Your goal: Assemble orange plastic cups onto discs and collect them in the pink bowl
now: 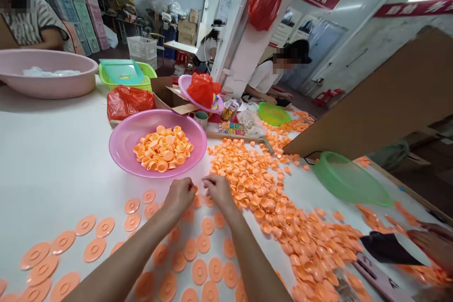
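Note:
My left hand (181, 194) is closed just in front of the pink basin, with a small orange plastic cup-shaped piece (195, 190) at its fingertips. Close beside it, my right hand (218, 191) has its fingers curled in toward the left one; whatever they may hold is hidden. Flat orange discs (200, 271) with a raised ring lie spread over the table under and around my forearms. To the right of my right hand is a large heap of small orange cup-shaped pieces (262, 193). The pink basin (122, 148) holds a pile of similar orange pieces.
A brown cardboard panel (382, 99) leans over the right side, near a green mesh basket (350, 179). At lower right lie a phone (382, 278) and another person's hand (432, 243). A red bag (129, 103) and cardboard box (168, 94) stand behind the basin. Other people sit farther back.

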Demonstrator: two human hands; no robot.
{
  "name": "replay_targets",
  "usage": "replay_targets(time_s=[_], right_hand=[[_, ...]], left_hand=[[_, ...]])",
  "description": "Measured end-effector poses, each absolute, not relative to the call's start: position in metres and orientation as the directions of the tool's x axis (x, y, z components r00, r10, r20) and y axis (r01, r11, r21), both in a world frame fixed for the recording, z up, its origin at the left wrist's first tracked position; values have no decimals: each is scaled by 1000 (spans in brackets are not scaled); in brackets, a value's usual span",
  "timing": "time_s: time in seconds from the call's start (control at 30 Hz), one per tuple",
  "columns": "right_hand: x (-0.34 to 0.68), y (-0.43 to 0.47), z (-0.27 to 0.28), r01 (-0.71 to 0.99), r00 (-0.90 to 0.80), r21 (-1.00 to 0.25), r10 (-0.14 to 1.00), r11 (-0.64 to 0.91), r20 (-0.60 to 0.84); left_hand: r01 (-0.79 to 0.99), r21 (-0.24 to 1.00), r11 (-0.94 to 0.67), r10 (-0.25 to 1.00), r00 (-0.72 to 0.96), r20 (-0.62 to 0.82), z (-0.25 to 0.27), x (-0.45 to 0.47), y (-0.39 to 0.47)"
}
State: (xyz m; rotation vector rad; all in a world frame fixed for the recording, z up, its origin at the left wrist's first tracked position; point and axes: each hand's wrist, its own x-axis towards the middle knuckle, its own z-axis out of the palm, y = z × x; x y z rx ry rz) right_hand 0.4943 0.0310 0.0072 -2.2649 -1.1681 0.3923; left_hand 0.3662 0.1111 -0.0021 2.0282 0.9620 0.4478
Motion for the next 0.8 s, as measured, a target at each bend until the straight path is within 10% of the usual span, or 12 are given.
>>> replay_targets(time_s=[0.27,0.37,0.63,0.8], right_hand=[[519,14,0,813,527,-314,849,-490,39],[514,20,-4,776,596,-277,802,-567,28],[467,35,-10,417,481,-806,855,-419,-196],[461,40,-15,231,529,-853,796,-468,-294]], left_hand=[[491,829,-268,948,287,136,81,352,183],[504,798,-331,905,408,119,81,335,187],[479,389,-787,525,851,13,27,308,113],[604,498,-623,623,768,-152,2,314,113]])
